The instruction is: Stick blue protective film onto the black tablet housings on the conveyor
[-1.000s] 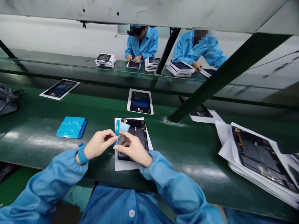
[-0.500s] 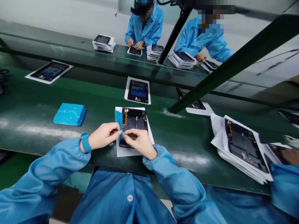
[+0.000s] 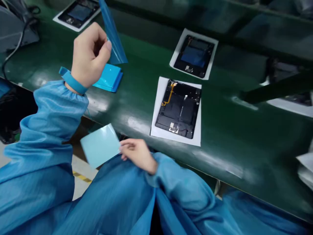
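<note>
Closest to the camera, the right hand point(image 3: 137, 153) is low, near the person's lap, below the edge of the green belt point(image 3: 220, 137). Its fingers pinch the edge of a pale blue sheet point(image 3: 100, 145), which sticks out flat to the left, over the floor.

A bit further, on the belt, lies an open tablet point(image 3: 179, 109) with its dark insides and a thin orange cable showing. It rests on a white paper sheet point(image 3: 158, 125). No hand touches it.

To the left, the left hand point(image 3: 89, 54) is lifted above the belt. It wears a blue wrist strap point(image 3: 72, 81). The thumb and fingers are squeezed together on a darker blue film point(image 3: 112, 32), which hangs upward and bends a little. Just under that hand, a stack of blue sheets point(image 3: 109, 76) sits on the belt.

Further back, a second tablet point(image 3: 194, 54) lies on its own white paper, with a blue patch in its middle. Far off in the top left corner there is a third tablet point(image 3: 79, 11) on paper, and beside it a grey machine point(image 3: 13, 29) with black cables.
</note>
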`<state>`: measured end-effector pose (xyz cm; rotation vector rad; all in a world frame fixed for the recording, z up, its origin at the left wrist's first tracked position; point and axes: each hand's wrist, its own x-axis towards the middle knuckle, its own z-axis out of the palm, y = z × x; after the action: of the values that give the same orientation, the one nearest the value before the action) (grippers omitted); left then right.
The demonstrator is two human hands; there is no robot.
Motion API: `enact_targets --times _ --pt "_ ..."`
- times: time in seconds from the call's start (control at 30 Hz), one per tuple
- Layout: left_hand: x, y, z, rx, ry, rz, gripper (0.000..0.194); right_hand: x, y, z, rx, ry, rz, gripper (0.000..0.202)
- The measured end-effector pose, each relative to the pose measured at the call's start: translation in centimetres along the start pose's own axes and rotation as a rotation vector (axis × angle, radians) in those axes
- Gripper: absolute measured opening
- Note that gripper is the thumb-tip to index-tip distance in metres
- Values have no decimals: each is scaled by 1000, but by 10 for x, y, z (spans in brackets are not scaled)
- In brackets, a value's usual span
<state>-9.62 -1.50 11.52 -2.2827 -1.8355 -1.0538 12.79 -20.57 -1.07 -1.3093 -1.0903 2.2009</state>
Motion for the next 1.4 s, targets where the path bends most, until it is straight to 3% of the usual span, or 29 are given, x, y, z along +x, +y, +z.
enact_targets --times 0.07,0.13,0.27,0.33,0.47,0.53,0.57,0.63,0.73,0.87,0.97,1.03,1.07,1.13,1.23,1.4 --pt "-10 5 -1 -3 -31 3 28 22 29 41 -32 -91 103 25" --pt "-19 9 0 -18 -75 -9 28 51 49 65 -67 -87 141 24" --pt "-36 7 3 -45 -118 27 29 85 59 69 -138 -35 74 28" --pt "-44 8 2 -51 -116 81 33 74 52 59 -168 -15 -15 22" --pt "-64 26 1 -91 -116 202 28 7 12 19 -205 -13 -238 18" --pt "-76 44 6 -133 -150 293 22 -25 -20 -9 -218 94 -359 22" --pt "-82 55 11 -147 -179 359 19 -35 -36 -23 -235 248 -484 25" --pt "-93 75 24 -142 -245 517 18 -46 -66 -48 -255 373 -597 33" --pt "-102 99 45 -73 -343 653 27 -45 -89 -72 -381 398 -674 31" --pt "-99 110 60 -138 -452 647 27 -38 -87 -87 -595 520 -775 36" --pt "-86 107 58 -213 -315 615 22 -38 -79 -98 -753 590 -887 30" --pt "-75 104 53 -134 -205 563 30 -40 -75 -108 -847 552 -962 21" --pt "-69 103 51 -92 -207 558 31 -41 -74 -113 -887 533 -989 23" --pt "-59 104 49 -92 -301 613 22 -45 -74 -122 -948 539 -1020 29" --pt "-48 109 51 -203 -418 696 13 -50 -77 -130 -930 646 -1001 26" --pt "-32 107 66 -302 -535 595 16 -58 -92 -146 -844 688 -897 3"
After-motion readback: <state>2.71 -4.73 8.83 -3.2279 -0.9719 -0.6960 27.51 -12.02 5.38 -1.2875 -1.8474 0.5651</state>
